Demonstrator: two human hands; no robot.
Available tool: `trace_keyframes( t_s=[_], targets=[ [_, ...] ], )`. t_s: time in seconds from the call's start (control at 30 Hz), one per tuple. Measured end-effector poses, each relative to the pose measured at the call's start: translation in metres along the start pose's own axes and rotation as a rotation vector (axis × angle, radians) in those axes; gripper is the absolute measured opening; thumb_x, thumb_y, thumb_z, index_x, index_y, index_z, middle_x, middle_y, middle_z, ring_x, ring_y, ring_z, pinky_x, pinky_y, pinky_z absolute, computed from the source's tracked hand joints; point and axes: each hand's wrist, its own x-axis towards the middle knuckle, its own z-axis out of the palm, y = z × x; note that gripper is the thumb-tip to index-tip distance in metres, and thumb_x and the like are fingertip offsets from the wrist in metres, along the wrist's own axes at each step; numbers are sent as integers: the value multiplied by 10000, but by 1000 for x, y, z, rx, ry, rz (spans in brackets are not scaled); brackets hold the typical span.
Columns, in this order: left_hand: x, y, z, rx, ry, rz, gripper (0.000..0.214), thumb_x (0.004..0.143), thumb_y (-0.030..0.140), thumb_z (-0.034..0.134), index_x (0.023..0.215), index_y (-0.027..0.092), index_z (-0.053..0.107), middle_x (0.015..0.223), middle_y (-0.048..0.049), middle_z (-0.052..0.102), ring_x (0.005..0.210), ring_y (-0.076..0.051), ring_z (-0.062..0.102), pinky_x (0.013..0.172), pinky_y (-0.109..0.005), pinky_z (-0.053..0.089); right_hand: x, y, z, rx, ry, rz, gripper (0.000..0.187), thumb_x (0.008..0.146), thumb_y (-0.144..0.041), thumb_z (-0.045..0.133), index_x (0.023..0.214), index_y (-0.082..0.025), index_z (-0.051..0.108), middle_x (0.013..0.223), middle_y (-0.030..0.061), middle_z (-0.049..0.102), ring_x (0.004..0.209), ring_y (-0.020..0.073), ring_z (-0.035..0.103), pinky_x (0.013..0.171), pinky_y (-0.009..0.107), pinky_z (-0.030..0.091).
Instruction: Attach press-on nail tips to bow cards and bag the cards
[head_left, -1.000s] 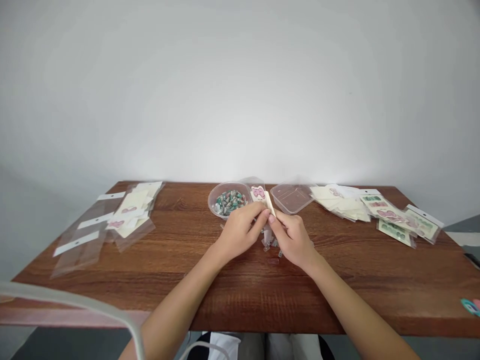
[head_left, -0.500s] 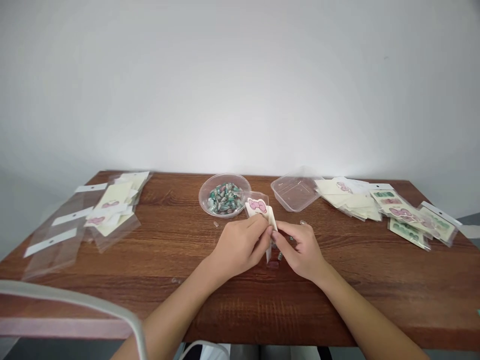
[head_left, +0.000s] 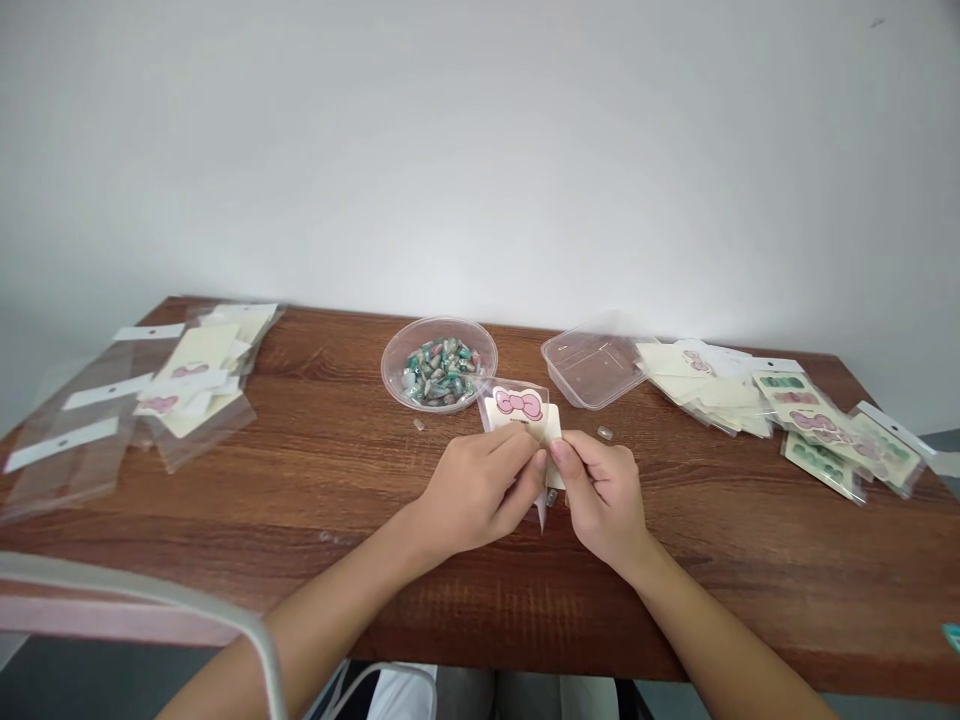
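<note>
My left hand [head_left: 480,490] and my right hand [head_left: 600,500] meet above the wooden table, both pinching a cream card [head_left: 519,417] printed with a pink bow. A clear plastic sleeve [head_left: 510,392] lies against the card's top, and a pointed clear corner [head_left: 541,514] shows below my fingers. My fingers hide the card's lower part. Nearest my left hand stands a clear round bowl [head_left: 439,365] holding several teal and grey press-on nails [head_left: 439,373].
A rectangular clear plastic tray [head_left: 592,367] stands right of the hands. Stacks of cards and sleeves [head_left: 195,385] lie at left, more cards [head_left: 701,388] and green-patterned packets [head_left: 832,437] at right. Small clear pieces [head_left: 604,433] lie on the tabletop [head_left: 322,470]. A pale chair rim [head_left: 150,590] crosses the lower left.
The card now sits higher and more of its bow shows. The hands have spread slightly, and the whole table has shifted left and upward in view as my head moved.
</note>
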Motion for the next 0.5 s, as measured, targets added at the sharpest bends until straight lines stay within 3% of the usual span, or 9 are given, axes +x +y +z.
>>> trace_keyframes(
  t_s=[0.3, 0.5],
  targets=[
    [-1, 0, 2, -99, 48, -97, 285, 1019, 155, 477, 754, 222, 397, 642, 54, 418, 550, -100, 376, 524, -242, 321, 2, -1, -1, 43, 44, 96, 384, 1057, -304, 523, 689, -206, 474, 566, -69, 389, 517, 83, 353, 499, 244, 265],
    [2, -1, -11, -218, 166, -214, 363, 1039, 189, 480, 688, 208, 390, 608, 55, 376, 536, -89, 338, 517, -254, 280, 9, 10, -17, 167, 222, 261, 452, 1038, -437, 572, 669, -217, 432, 621, -55, 333, 584, 111, 294, 528, 275, 238]
  ],
)
